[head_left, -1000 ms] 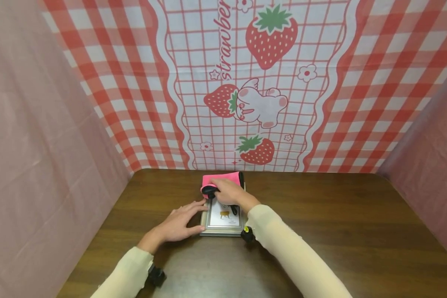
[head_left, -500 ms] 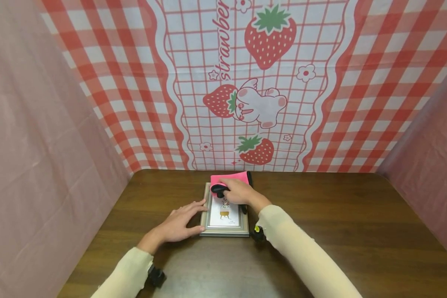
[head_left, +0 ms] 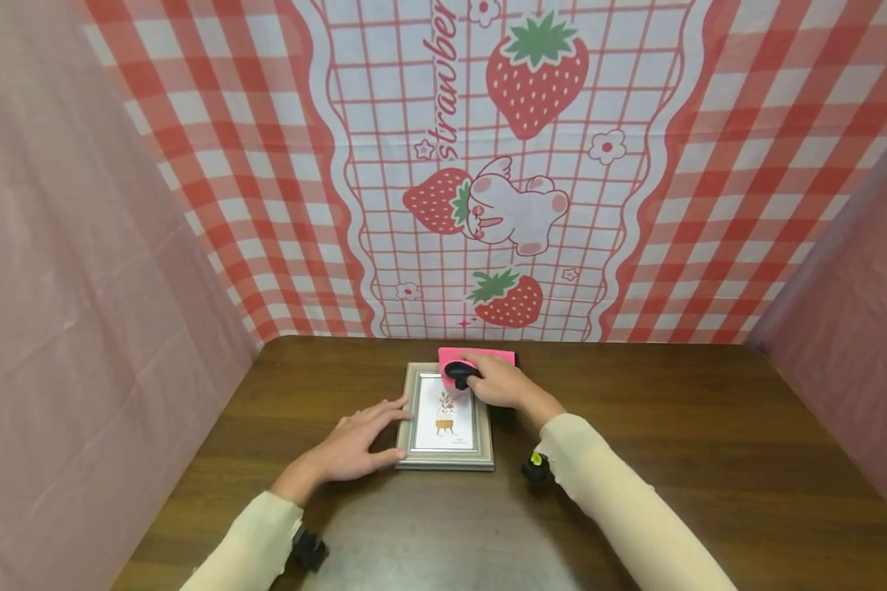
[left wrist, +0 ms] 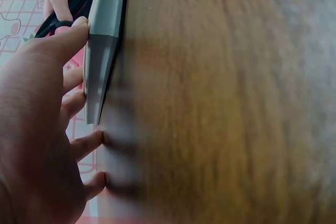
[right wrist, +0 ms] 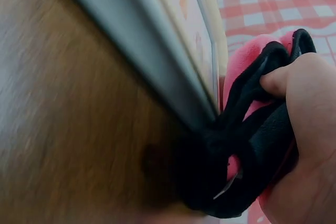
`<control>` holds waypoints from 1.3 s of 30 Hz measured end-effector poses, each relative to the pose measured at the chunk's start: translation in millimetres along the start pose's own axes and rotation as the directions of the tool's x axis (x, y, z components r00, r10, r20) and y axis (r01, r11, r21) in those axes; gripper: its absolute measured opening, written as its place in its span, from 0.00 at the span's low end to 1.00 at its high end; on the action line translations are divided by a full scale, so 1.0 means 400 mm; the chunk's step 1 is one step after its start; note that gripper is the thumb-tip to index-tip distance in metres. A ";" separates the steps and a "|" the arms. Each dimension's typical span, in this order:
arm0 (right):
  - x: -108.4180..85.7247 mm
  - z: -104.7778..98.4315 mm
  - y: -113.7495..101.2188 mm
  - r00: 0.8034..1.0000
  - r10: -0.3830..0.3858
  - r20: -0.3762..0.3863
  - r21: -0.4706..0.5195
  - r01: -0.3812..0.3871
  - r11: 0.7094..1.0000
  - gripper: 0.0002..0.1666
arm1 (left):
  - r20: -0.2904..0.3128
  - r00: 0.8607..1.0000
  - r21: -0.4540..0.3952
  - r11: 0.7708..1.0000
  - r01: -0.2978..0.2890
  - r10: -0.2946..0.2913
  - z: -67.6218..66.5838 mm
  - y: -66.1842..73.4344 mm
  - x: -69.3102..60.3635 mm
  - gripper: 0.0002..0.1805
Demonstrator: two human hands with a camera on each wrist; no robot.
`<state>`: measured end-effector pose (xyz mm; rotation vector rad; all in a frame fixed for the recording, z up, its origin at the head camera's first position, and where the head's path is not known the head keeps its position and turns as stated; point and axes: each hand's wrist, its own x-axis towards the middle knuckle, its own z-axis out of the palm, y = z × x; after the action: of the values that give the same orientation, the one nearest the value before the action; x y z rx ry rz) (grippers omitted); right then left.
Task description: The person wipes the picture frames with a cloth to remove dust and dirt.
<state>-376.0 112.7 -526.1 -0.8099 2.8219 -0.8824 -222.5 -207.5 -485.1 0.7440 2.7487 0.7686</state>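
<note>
A silver-and-cream rectangular picture frame (head_left: pixel 443 443) with a plant print lies flat on the brown wood-grained table (head_left: pixel 636 443). Along the frame's left edge, the left hand (head_left: pixel 351 443) touches with thumb and fingertips spread, ungripping. At the frame's far right corner, the right hand (head_left: pixel 501 382) grips a folded pink cloth (head_left: pixel 452 355) with black trim.
</note>
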 end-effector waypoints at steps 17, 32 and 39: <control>-0.066 -0.111 -0.148 0.996 -0.073 -0.043 0.080 0.076 0.994 0.19 | -0.002 1.000 -0.006 1.000 0.009 -0.009 -0.006 -0.003 -0.004 0.35; -0.004 -0.151 -0.114 0.999 -0.031 -0.031 0.086 0.034 0.996 0.20 | 0.002 1.000 -0.009 1.000 0.009 -0.009 -0.007 0.001 -0.004 0.36; 0.016 -0.129 -0.085 0.999 -0.034 -0.019 0.043 0.035 0.998 0.16 | 0.008 1.000 -0.007 1.000 0.011 -0.010 -0.007 0.001 -0.005 0.36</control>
<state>-377.2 111.9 -464.1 -0.8516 2.8024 -0.9567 -221.6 -209.5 -482.3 0.7290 2.7393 0.7720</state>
